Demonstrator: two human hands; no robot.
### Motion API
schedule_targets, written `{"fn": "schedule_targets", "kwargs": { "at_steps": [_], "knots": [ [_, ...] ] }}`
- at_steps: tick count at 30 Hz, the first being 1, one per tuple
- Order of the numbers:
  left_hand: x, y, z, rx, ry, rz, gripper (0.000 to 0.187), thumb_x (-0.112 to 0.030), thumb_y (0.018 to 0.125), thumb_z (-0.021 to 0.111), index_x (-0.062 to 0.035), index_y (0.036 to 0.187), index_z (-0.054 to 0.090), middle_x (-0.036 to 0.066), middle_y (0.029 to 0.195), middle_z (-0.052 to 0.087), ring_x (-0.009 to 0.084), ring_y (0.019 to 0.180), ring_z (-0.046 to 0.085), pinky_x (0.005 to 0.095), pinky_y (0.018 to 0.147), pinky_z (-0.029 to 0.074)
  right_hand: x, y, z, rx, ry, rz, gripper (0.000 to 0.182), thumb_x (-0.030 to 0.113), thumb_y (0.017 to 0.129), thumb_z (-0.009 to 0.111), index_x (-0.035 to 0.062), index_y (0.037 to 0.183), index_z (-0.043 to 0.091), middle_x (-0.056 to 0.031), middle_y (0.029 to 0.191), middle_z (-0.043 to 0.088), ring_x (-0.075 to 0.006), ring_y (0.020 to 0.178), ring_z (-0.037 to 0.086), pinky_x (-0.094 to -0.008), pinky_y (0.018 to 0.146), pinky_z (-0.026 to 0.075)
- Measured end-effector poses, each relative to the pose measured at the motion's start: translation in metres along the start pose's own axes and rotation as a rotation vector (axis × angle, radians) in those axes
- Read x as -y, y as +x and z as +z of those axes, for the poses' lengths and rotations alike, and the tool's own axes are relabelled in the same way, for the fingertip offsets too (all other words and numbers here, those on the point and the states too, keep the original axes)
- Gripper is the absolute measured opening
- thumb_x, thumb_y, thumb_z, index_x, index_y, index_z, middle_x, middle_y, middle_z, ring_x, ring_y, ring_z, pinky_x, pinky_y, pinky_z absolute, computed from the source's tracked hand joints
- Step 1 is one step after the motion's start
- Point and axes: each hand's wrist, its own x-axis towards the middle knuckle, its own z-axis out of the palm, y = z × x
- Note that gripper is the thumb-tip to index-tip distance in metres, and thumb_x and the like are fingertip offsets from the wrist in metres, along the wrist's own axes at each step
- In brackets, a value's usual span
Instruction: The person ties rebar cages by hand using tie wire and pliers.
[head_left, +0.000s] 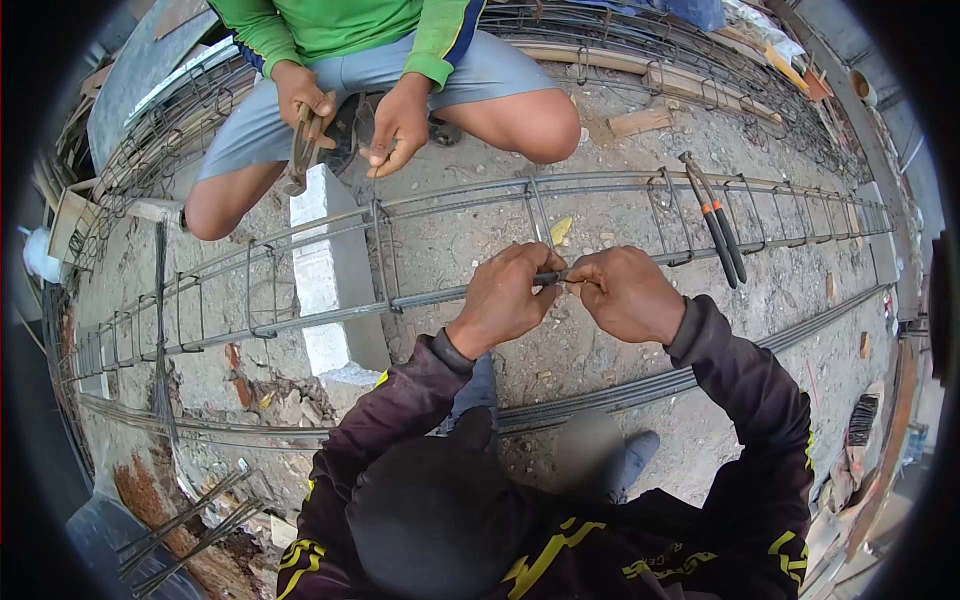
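A long rebar cage (430, 297) of dark bars and square stirrups runs across the view. My left hand (505, 300) is closed at its near lower bar, thumb and fingers around the bar beside a stirrup. Right beside it, my right hand (632, 294) pinches what looks like a thin wire at the same spot; the fingers hide most of it. To the right, pincers with orange and black handles (714, 218) lean across the cage, jaws pointing away from me. A white block (325, 275) stands under the cage to the left.
Opposite sits a co-worker in a green shirt (340, 30), whose hand (300, 95) holds a tool like pincers. Bundled loose bars (640, 395) lie on the near side by my feet. More cages (680, 80) lie behind. Upright bar ends (200, 530) stick out at lower left.
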Motion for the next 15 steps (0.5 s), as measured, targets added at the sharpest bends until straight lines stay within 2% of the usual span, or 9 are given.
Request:
{"fn": "schedule_targets", "kwargs": {
  "at_steps": [1,4,6,8,11,15],
  "knots": [
    [0.000,0.000,0.001,-0.008,0.013,-0.017,0.020,-0.010,0.079,0.074,-0.0022,0.096,0.067,0.013,0.090,0.071,0.0319,0.082,0.069,0.0407,0.071,0.053,0.002,0.005,-0.003,-0.029,-0.173,-0.114,0.012,0.007,0.085,0.063,0.0017,0.092,0.071,-0.0119,0.072,0.069,-0.0288,0.060,0.064,-0.0388,0.058,0.049],
    [0.002,-0.001,0.007,-0.031,0.034,-0.079,0.030,-0.010,0.077,0.074,-0.0022,0.104,0.062,0.013,0.088,0.069,0.0347,0.081,0.068,0.0452,0.069,0.051,0.017,0.027,-0.019,0.027,-0.411,-0.192,0.007,0.008,0.082,0.066,0.0069,0.088,0.069,-0.0109,0.074,0.067,-0.0342,0.066,0.064,-0.0405,0.058,0.050],
    [0.006,0.000,0.013,-0.052,0.017,-0.130,0.041,-0.009,0.077,0.074,-0.0018,0.114,0.057,0.014,0.087,0.068,0.0353,0.078,0.068,0.0454,0.067,0.051,0.016,0.039,-0.022,-0.001,-0.404,-0.262,0.012,0.011,0.080,0.068,0.0100,0.092,0.070,-0.0099,0.075,0.067,-0.0338,0.068,0.066,-0.0429,0.057,0.049],
    [0.005,0.000,0.012,-0.061,-0.010,-0.159,0.051,-0.011,0.077,0.076,-0.0063,0.122,0.053,0.011,0.085,0.070,0.0332,0.078,0.069,0.0433,0.065,0.051,0.007,0.048,-0.022,-0.023,-0.411,-0.327,0.015,0.012,0.081,0.069,0.0145,0.096,0.069,-0.0080,0.077,0.064,-0.0338,0.068,0.066,-0.0439,0.057,0.050],
    [0.005,-0.001,0.011,-0.081,-0.042,-0.139,0.062,-0.011,0.077,0.076,-0.0095,0.132,0.047,0.009,0.082,0.070,0.0319,0.076,0.070,0.0418,0.063,0.051,-0.006,0.052,-0.018,-0.120,-0.342,-0.303,0.012,0.014,0.083,0.068,0.0125,0.095,0.068,-0.0077,0.078,0.063,-0.0340,0.068,0.066,-0.0451,0.059,0.051],
    [0.004,-0.001,0.008,-0.064,-0.068,-0.096,0.067,-0.008,0.077,0.075,-0.0110,0.137,0.045,0.008,0.081,0.069,0.0313,0.075,0.070,0.0405,0.061,0.051,-0.021,0.037,-0.015,-0.015,-0.440,-0.103,0.010,0.013,0.084,0.067,0.0069,0.092,0.067,-0.0116,0.077,0.063,-0.0349,0.067,0.066,-0.0461,0.061,0.052]
  ]
}}
